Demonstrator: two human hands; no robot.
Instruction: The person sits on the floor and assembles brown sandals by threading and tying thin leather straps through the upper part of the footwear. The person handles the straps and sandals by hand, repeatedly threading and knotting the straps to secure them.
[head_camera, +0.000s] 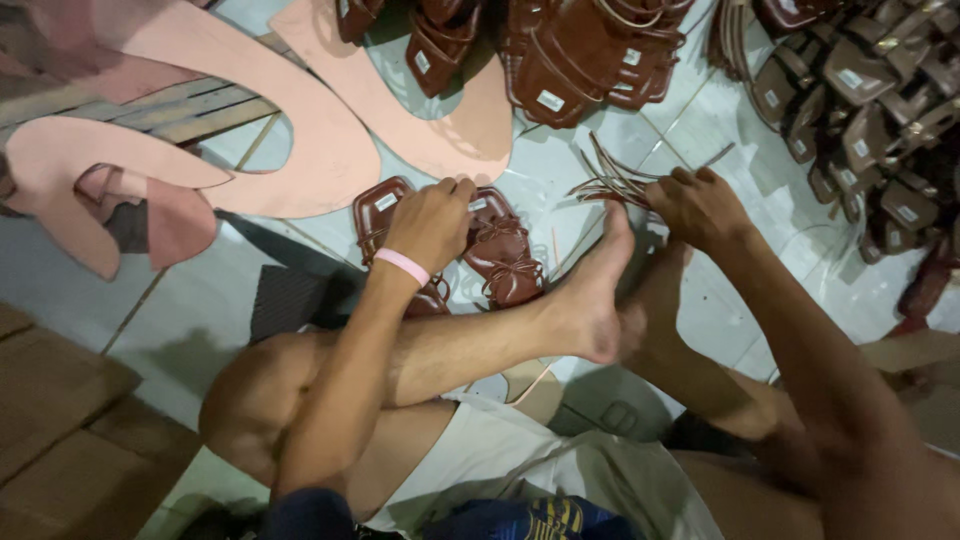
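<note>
On the tiled floor (560, 170), everything is placed here from the brown sandal pair (500, 255) in front of the crossed legs. Left of the pair lie pink cut-out sheets (320, 150), with a dark ribbed mat (290, 300) just below them. The left hand (432, 222), a pink wristband (402, 265) on its wrist, rests over the pair with its grip curled down across both sandals, pressing them to the floor. Right of the pair, past a bare foot (590, 300), the right hand (697, 205) has its grip pinched shut on a bundle of thin brown straps (612, 182). To my eye, the work goes best if the left hand pins the sandals flat while one strap is teased free without tangling the rest. Beyond and to the right lie heaps of finished brown sandals (860, 90).
</note>
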